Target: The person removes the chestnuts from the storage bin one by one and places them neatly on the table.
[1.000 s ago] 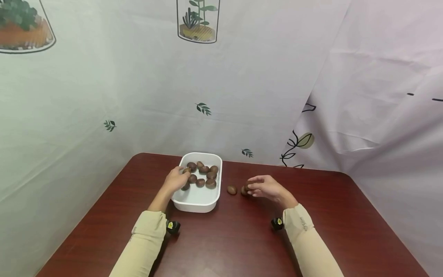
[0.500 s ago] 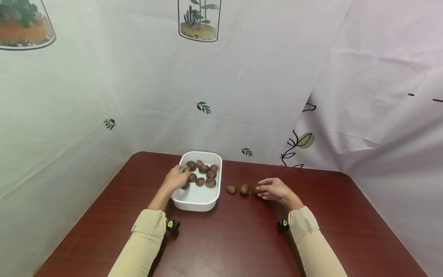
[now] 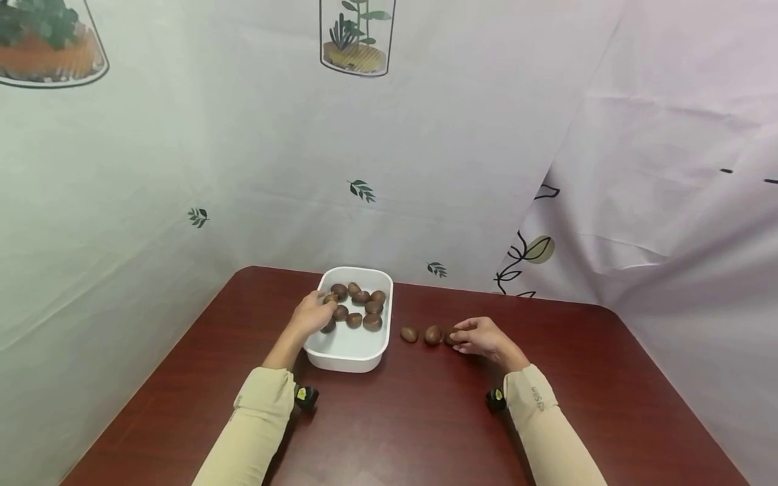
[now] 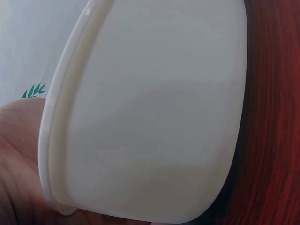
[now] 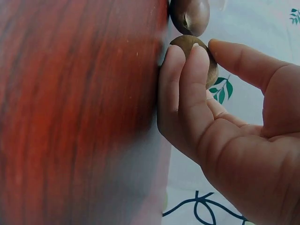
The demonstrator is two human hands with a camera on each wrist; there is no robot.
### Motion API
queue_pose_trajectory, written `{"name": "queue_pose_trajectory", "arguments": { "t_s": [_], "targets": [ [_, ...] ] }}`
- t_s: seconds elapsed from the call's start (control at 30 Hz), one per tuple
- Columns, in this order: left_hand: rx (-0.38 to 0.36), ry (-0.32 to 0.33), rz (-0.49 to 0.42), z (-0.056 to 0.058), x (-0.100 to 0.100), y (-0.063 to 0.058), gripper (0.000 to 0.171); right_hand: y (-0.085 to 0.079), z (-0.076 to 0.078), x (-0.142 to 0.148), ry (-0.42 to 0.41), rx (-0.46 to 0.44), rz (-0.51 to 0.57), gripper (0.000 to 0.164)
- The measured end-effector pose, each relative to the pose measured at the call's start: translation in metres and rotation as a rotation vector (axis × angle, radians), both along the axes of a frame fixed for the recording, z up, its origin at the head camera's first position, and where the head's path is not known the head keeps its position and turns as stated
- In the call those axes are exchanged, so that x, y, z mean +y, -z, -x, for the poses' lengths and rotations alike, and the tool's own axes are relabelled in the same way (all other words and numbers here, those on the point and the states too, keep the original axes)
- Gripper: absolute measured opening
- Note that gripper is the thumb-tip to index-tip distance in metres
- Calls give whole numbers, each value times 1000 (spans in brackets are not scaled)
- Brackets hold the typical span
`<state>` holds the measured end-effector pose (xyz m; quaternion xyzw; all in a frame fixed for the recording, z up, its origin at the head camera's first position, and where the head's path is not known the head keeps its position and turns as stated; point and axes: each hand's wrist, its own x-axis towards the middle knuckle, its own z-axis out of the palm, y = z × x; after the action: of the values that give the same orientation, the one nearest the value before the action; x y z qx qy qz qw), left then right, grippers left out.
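In the head view, my left hand [image 3: 312, 314] reaches over the left rim of a white tray [image 3: 349, 361]. Its thumb and fingers pinch a lighter brown chestnut [image 3: 331, 298] among several others inside. Only part of the left palm [image 4: 18, 159] shows in the left wrist view, behind the tray's outer wall [image 4: 154, 108]; its fingertips are hidden there. My right hand [image 3: 483, 337] pinches a chestnut [image 5: 212, 77] low at the table, between thumb and fingers. Beside it, toward the tray, lie a chestnut [image 3: 433, 335] and another chestnut [image 3: 409, 334] in a row.
A dark red wooden table [image 3: 401, 425] carries everything. Close behind its far edge hangs a pale cloth [image 3: 292, 202] printed with leaves and jars. The tray stands near that edge, left of the row.
My right hand has moved to the right, leaving a second chestnut standing in the row, then lowered with its own chestnut. My left hand has stayed at the tray.
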<state>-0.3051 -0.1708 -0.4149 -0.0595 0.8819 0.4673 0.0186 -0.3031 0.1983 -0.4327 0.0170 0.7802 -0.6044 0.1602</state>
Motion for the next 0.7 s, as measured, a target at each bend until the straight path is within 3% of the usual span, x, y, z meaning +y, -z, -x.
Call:
{"name": "queue_pose_trajectory", "arguments": {
  "t_s": [0.53, 0.7],
  "targets": [
    [9, 15, 3, 0, 0, 1, 63, -2, -4, 7, 60, 22, -88, 26],
    [4, 11, 2, 1, 1, 0, 64, -11, -7, 5, 80, 60, -191, 26]
  ]
}}
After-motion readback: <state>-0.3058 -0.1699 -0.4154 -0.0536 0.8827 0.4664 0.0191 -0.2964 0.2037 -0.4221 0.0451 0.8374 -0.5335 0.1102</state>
